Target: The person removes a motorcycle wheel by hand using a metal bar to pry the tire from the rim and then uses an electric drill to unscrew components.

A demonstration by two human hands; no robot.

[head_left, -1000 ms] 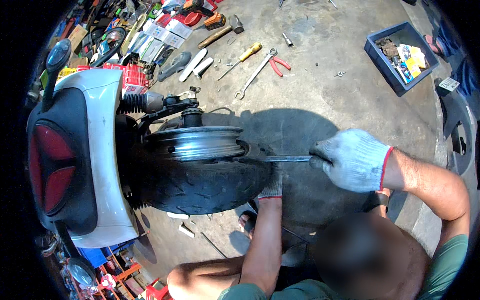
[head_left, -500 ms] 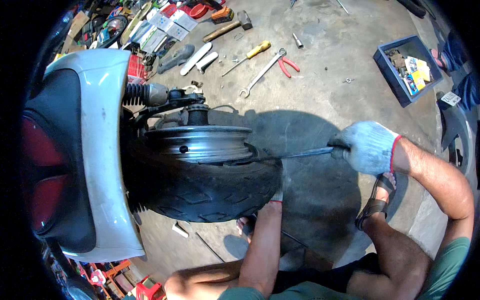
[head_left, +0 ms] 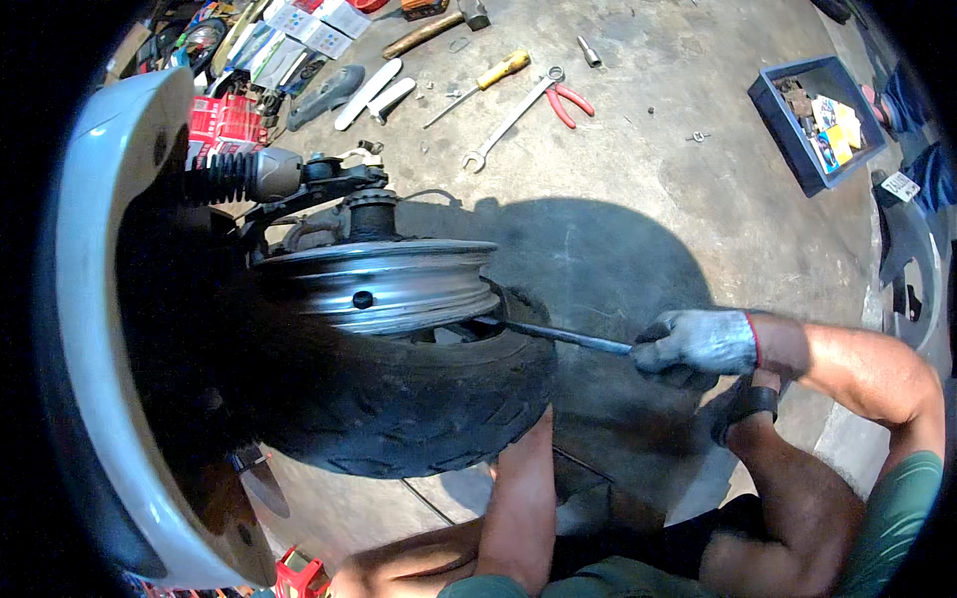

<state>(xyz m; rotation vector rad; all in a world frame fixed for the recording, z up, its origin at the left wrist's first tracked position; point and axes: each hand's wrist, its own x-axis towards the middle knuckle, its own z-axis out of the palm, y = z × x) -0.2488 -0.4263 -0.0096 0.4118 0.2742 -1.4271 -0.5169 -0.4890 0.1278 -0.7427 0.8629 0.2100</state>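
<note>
My right hand [head_left: 688, 344], in a grey-white work glove with a red cuff, is closed around a long metal tyre lever [head_left: 588, 341]. The lever's far end reaches in between the silver wheel rim [head_left: 409, 294] and the black tyre [head_left: 419, 409]. On the near side the tyre hangs off the rim, with a dark gap showing at the lever's tip. My left forearm [head_left: 523, 498] runs up beneath the tyre, which hides the left hand and its fingers. The wheel is on a scooter with a pale body panel [head_left: 90, 329].
A shock absorber [head_left: 229, 177] stands beside the wheel. On the concrete floor lie a combination wrench [head_left: 513, 120], red-handled pliers [head_left: 570, 105], a yellow-handled screwdriver [head_left: 478, 88] and a hammer [head_left: 429, 35]. A grey bin [head_left: 812, 164] with parts is at the far right.
My right hand has moved down and left, and the lever now slopes down toward it. The gap between rim and tyre has widened at the lever. My view has shifted and turned.
</note>
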